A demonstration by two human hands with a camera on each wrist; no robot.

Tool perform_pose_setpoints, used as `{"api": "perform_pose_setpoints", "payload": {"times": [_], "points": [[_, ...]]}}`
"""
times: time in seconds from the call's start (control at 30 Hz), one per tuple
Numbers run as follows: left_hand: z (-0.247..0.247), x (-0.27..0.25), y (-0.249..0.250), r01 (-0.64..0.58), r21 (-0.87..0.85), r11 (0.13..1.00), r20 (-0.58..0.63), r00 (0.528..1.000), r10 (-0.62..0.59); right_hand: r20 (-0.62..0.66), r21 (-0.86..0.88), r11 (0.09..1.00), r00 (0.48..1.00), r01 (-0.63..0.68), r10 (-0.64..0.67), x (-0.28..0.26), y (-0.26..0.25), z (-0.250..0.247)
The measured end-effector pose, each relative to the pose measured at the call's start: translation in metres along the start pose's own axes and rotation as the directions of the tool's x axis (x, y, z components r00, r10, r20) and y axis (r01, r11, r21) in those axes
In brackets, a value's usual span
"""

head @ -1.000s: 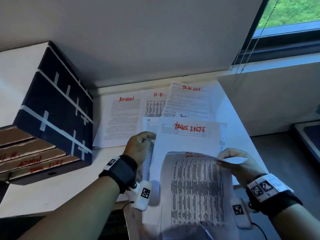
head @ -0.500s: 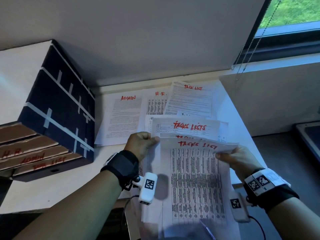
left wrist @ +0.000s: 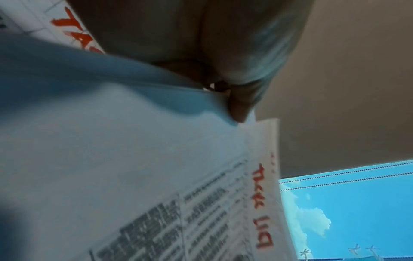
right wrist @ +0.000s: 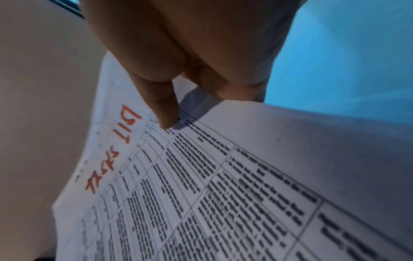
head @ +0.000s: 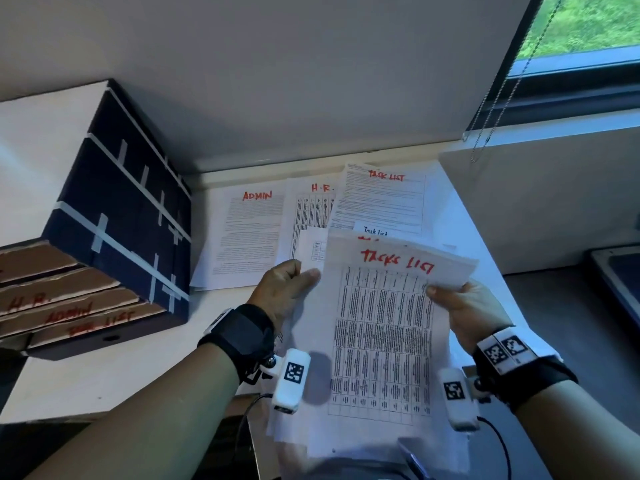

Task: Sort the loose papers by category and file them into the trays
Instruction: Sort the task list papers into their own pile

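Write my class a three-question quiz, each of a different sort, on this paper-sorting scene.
1. True or false: both hands hold the white printed sheet headed TASKS LIST in red.
2. Which red heading marks the leftmost pile on the white desk? A) ADMIN B) H.R. C) TASK LIST
3. Fill in: the lowest brown cardboard tray is labelled ____.

Key: 1 true: left hand, right hand. 2 A: pile. 3 TASK LIST.

Window [head: 585,26] top right, greenery outside; bead chain [head: 502,98] hanging; white desk [head: 104,368].
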State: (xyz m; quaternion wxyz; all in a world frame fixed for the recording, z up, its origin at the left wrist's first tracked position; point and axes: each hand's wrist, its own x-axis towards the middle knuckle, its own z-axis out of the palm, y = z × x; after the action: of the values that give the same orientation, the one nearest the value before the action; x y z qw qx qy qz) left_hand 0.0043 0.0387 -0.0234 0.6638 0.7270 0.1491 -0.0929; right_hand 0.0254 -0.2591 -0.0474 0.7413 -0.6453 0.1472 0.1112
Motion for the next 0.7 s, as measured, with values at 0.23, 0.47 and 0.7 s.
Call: {"api": "perform_pose_setpoints", "payload": {"times": [0.23,0.47,0.7], "points": [[0.02,-0.007,0.013,0.022,0.084,0.996,0.044,0.999,-0.025,-0.048,-0.149,0.986,0.997,-0.071,0.064,0.006,0.0,0.025],[0.027,-0.003,0.016,-0.144,0.162,0.976,-0.114,0.98,0.163,-0.204,-0.35,0.923,0.975,-0.16,0.092,0.01,0.008,0.025],[0.007,0.0,0.073,-0.234,-0.092,0.968,0.012,0.972,0.237,0.143,-0.141,0.987,0.988,0.08,-0.06,-0.007,-0.035,0.028]]}}
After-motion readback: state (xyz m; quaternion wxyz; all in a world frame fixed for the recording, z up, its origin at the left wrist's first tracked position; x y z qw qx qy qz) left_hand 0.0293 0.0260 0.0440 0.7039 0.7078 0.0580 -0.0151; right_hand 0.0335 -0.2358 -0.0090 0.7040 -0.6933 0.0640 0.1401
